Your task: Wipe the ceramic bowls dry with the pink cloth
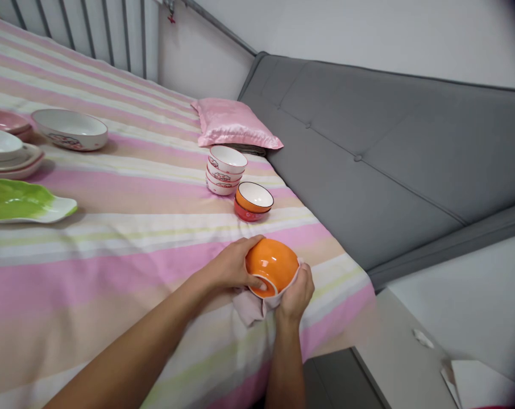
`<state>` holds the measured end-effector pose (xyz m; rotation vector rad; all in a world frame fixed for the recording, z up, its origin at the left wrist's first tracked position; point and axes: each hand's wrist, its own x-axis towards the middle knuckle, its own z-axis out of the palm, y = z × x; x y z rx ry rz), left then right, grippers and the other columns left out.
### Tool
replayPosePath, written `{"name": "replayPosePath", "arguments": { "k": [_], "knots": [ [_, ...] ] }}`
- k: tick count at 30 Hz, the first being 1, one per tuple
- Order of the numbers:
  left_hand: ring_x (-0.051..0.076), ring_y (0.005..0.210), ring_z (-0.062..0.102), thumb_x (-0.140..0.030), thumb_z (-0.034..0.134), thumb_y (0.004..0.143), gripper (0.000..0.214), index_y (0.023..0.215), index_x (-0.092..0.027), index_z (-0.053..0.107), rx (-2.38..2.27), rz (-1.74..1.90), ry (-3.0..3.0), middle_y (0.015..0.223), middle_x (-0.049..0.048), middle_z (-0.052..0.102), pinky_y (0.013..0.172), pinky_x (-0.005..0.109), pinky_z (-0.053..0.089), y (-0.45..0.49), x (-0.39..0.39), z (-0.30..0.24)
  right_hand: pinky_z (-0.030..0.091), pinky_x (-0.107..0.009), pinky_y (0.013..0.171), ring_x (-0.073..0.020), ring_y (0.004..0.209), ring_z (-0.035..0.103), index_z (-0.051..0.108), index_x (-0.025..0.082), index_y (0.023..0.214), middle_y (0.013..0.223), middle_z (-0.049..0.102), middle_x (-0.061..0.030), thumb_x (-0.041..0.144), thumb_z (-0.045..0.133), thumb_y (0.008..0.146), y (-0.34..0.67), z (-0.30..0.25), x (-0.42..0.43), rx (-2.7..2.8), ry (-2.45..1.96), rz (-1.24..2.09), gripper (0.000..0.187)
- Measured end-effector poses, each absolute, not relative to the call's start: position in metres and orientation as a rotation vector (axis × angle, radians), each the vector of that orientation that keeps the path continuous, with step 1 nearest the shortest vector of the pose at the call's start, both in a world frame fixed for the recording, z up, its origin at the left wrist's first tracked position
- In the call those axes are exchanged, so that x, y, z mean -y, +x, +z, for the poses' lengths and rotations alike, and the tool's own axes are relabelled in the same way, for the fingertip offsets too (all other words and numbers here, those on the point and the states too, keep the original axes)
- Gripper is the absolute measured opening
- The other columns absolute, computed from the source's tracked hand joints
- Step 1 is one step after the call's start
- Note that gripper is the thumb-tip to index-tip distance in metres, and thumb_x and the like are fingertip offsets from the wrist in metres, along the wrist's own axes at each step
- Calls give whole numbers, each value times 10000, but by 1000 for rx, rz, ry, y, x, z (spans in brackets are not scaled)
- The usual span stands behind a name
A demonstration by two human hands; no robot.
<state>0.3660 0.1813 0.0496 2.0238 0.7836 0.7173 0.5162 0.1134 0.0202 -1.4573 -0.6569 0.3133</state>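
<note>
An orange bowl (pixel 278 258) is tilted on its side above the striped bedspread, its underside and foot ring facing me. My left hand (pixel 238 264) grips it from the left, with the thumb on the foot ring. My right hand (pixel 298 292) presses a pale pink cloth (pixel 251 307) against the bowl's right side; part of the cloth hangs below. Just beyond the bowl, another orange bowl (pixel 257 197) with a white inside sits in a red bowl (pixel 249 215). Beside these two stands a stack of white patterned bowls (pixel 223 176).
On the left lie a green leaf-shaped dish (pixel 23 201), stacked pale plates (pixel 31 162), a pink dish (pixel 5 122) and a large white bowl (pixel 72 128). A pink pillow (pixel 238 122) lies by the grey headboard (pixel 389 142). The bed's edge runs along the right.
</note>
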Motion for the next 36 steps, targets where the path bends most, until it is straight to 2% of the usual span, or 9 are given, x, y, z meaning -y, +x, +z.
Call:
{"name": "replayPosePath", "arguments": {
  "k": [4,8,12,18,26,30,36],
  "knots": [
    [303,1169,499,-494,833,486,1048,1391,-220,382,-765,760,2090,1288,118,500,992,442,403,368,-179,52,465,-284,688,-169,774,541,540,187,807,838,570,-23,437,387,857,513,31,-110,634,-1440,313,297],
    [267,1046,528,-458,844,477,1030,1382,-252,397,-720,783,2146,1129,65,499,938,423,431,369,-175,58,440,-272,651,-157,703,513,511,201,761,751,530,2,417,373,869,509,40,-106,692,-1460,315,278],
    [255,985,517,-456,836,475,1004,1367,-274,413,-695,781,2191,1073,53,477,876,407,447,368,-172,65,428,-269,637,-154,686,496,494,202,738,721,505,7,420,385,868,508,42,-104,782,-1462,292,276],
    [236,924,500,-352,784,518,880,1326,-244,451,-684,759,2433,1023,61,476,798,347,445,368,-164,75,412,-301,696,-179,759,520,556,188,821,803,581,-39,431,353,891,503,50,-100,962,-1566,171,324],
    [246,911,487,-329,733,602,773,1316,-231,451,-690,724,2608,1018,82,498,777,355,429,373,-156,77,390,-329,731,-200,793,531,566,190,854,842,618,-64,374,319,904,499,56,-99,1140,-1624,72,312],
    [262,989,488,-321,748,615,855,1379,-221,377,-662,727,2580,1097,101,499,846,380,428,374,-158,71,392,-307,708,-186,756,518,556,195,811,806,603,-43,384,333,885,503,49,-101,1061,-1601,124,301],
    [304,1279,399,-372,805,579,1159,1483,-214,96,-634,615,2395,1416,154,393,1000,398,376,366,-169,60,394,-274,651,-151,667,479,509,201,721,695,521,13,403,370,855,514,40,-103,891,-1531,250,280]
  ]
}}
